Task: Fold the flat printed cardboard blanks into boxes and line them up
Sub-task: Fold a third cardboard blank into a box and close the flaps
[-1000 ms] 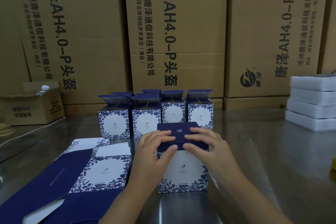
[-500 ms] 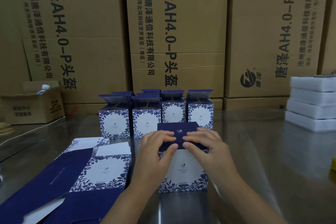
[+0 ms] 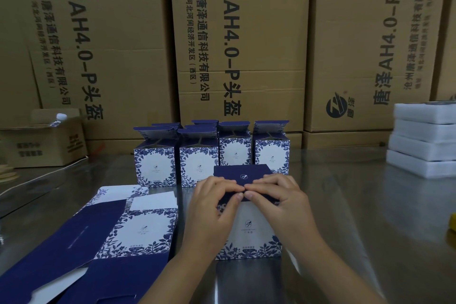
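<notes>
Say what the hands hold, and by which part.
The left hand and right hand pinch the near box at the front edge of its blue lid, fingers on top and thumbs in front.

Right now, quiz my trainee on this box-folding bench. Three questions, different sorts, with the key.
1. True or false: the left hand and the right hand both hold the dark blue lid of the near box.
2. Where do the flat blanks lie? A: left of the near box. B: right of it. C: on top of it.
3. Fill in: the top flaps of the boxes at the back stand ____.
Key: 1 true; 2 A; 3 open.
</notes>
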The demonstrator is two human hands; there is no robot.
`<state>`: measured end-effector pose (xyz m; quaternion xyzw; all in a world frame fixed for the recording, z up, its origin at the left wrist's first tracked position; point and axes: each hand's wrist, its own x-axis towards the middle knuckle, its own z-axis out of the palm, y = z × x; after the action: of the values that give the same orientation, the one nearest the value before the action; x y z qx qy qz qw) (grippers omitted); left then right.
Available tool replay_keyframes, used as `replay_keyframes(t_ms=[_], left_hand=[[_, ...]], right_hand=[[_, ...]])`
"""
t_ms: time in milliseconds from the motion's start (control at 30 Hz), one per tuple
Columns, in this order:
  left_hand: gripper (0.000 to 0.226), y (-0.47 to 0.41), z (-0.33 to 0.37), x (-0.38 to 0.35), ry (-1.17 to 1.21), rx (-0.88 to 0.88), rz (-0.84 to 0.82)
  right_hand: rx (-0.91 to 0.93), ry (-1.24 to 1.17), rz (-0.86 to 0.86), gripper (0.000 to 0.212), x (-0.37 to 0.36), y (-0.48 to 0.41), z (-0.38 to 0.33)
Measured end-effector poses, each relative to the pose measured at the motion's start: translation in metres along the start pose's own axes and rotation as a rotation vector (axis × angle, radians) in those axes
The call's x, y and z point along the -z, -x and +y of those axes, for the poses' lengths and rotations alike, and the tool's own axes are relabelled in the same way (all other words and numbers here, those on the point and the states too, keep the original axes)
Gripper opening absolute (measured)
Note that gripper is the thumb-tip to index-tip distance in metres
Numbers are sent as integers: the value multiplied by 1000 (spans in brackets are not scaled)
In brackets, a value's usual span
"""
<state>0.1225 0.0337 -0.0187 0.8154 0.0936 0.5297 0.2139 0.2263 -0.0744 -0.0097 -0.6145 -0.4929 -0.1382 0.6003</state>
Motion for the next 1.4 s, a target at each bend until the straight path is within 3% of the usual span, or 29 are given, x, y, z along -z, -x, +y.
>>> replay_keyframes(t_ms=[200, 600, 867, 1167, 1400], left_hand=[[10, 1, -2, 0, 13, 7, -5], [19, 1, -5, 1, 84, 24, 28], [35, -3, -22, 11, 277, 129, 18], [35, -9, -26, 7, 205, 76, 44], [27, -22, -33, 8, 148, 101, -72]], right_hand=[[24, 14, -13, 13, 4, -4, 5], [26, -41, -8, 22, 7, -7, 14], [-53, -95, 40, 19, 11, -5, 28], [-110, -234, 68, 25, 4, -10, 38], [-100, -157, -89, 34, 17, -24, 48]])
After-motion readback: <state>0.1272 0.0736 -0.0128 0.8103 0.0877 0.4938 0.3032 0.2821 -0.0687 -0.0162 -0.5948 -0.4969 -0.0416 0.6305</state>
